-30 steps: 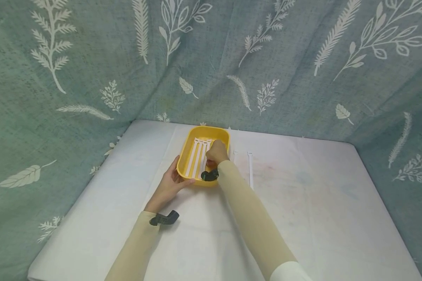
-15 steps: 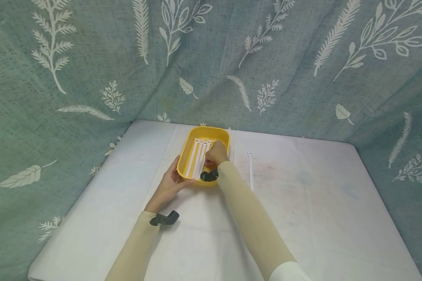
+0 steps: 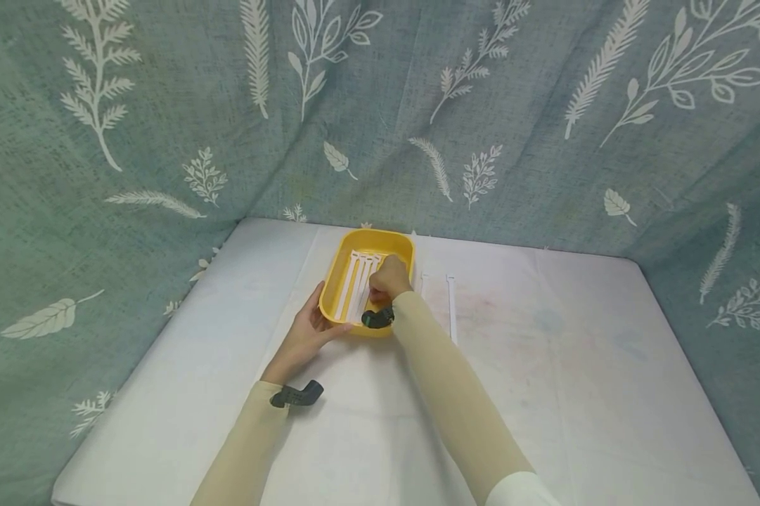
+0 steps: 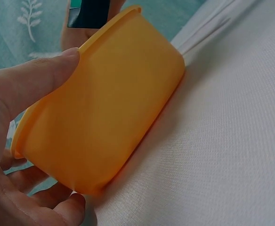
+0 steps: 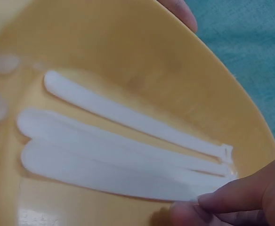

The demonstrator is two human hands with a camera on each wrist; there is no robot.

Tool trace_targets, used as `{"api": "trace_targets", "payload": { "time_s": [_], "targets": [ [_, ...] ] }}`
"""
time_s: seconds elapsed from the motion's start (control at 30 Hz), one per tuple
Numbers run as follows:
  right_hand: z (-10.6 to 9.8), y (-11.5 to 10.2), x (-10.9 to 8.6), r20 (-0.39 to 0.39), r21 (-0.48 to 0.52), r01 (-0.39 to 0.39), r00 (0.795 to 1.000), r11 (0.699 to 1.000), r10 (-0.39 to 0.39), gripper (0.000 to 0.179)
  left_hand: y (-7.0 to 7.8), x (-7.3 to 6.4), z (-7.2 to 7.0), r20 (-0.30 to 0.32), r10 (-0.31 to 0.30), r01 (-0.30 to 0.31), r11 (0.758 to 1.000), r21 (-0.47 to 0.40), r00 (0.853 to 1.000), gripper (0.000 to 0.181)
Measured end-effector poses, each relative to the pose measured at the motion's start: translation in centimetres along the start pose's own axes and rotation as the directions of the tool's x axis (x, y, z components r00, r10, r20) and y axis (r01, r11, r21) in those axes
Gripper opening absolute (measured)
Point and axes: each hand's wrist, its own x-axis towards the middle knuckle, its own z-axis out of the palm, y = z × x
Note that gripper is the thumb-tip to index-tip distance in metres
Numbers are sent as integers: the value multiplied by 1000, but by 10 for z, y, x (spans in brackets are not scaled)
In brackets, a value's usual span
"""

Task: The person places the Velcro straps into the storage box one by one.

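My left hand [image 3: 304, 334] grips the near-left corner of a yellow plastic tub [image 3: 380, 240]. In the left wrist view its thumb lies on the rim and the fingers curl round the side. Inside the tub lie several slim white strips [image 3: 346, 284], side by side, with rounded near ends and small slotted heads at the far end. My right hand [image 3: 390, 276] reaches into the tub's right part. In the right wrist view its thumb and finger pinch the edge of the nearest white strip [image 5: 109, 174], close to its head.
Two more white strips [image 3: 452, 309] lie on the white cloth right of the tub, partly hidden by the right forearm. The white-covered table [image 3: 576, 393] meets a green leaf-patterned curtain [image 3: 367, 105] behind and at both sides.
Very little differs: the right hand has shifted slightly inside the tub, and the strips near it have moved a touch. The left hand keeps its grip.
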Motion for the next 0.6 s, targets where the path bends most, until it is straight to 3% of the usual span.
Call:
{"api": "trace_targets", "payload": {
  "time_s": [0.13, 0.3, 0.47, 0.6],
  "targets": [
    [-5, -2, -2, -13, -34, 68, 998, 997, -69, 15, 0, -1, 0, -2, -3, 3, 1000, -1, 1000, 114],
    [-19, -8, -9, 2, 13, 158, 987, 987, -158, 21, 2, -1, -1, -6, -3, 3, 1000, 13, 1000, 114],
    [-39, -7, -23, 41, 83, 238, 969, 968, -242, 20, 2, 0, 0, -9, -19, 19, 1000, 11, 1000, 116],
    [-59, -5, -35, 42, 65, 303, 951, 951, -306, 24, 2, 0, 2, -13, -27, 27, 1000, 1, 1000, 116]
  ]
}}
